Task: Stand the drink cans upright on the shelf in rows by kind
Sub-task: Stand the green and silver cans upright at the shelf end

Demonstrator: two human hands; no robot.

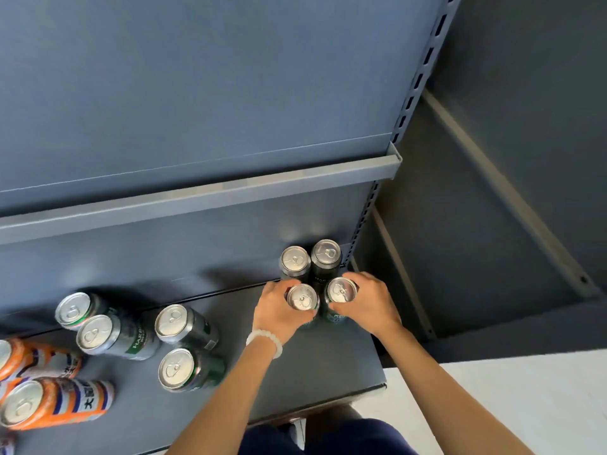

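Note:
My left hand [275, 309] grips an upright dark green can [303, 298] at the right end of the grey shelf [328, 366]. Beside it, my right hand [368, 303] grips another upright dark green can [341, 290]. Directly behind them two more dark green cans [295, 259] [326, 252] stand upright against the back panel. Further left, several dark green cans [184, 323] stand loosely grouped. At the left edge are orange-and-white cans [56, 402]; their tops face me.
An upper shelf's front lip [197, 195] overhangs the back of the working shelf. A slotted upright post [364, 218] bounds the shelf on the right. Beyond it is a dark wall and a pale floor [509, 395].

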